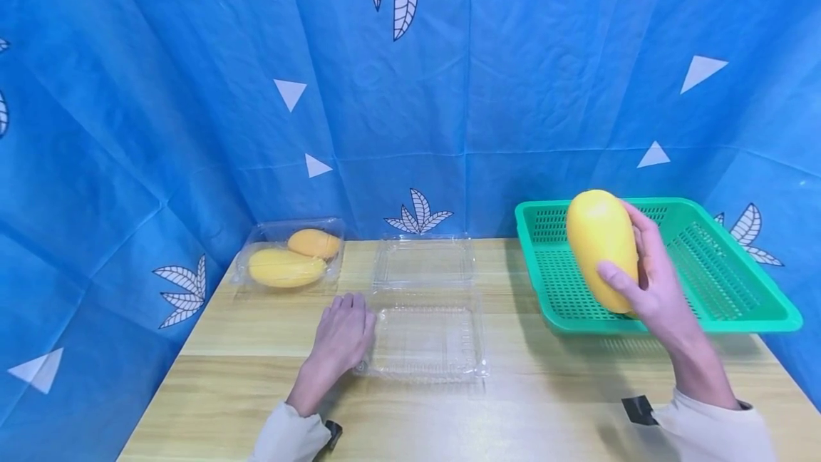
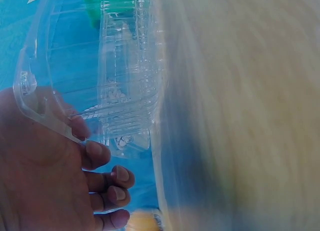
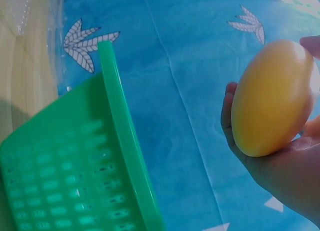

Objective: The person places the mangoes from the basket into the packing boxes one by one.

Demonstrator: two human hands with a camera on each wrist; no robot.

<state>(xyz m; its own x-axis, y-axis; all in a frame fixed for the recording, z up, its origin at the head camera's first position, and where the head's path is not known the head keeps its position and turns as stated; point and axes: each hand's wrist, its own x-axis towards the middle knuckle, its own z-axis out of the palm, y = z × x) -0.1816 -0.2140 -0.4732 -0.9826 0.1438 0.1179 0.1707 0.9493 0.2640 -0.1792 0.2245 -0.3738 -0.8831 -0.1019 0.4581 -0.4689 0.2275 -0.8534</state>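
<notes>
My right hand (image 1: 656, 280) grips a large yellow mango (image 1: 599, 248) above the green basket (image 1: 763, 298). In the right wrist view the smooth mango (image 3: 272, 98) lies between thumb and fingers, and a bit of something orange (image 3: 312, 126) shows behind it. My left hand (image 1: 344, 330) is at the near left corner of an opened clear plastic box (image 1: 426, 341). In the left wrist view the thumb lies behind the rim of the box (image 2: 65, 123), the index fingertip is close by at the corner, and the other fingers are loosely curled.
A second clear box (image 1: 244, 262) at the back left holds a yellow mango (image 1: 285, 268) and an orange-yellow fruit (image 1: 314, 242). The opened box's lid (image 1: 423, 262) lies toward the blue curtain (image 1: 410, 105). All stand on a wooden table (image 1: 256, 348).
</notes>
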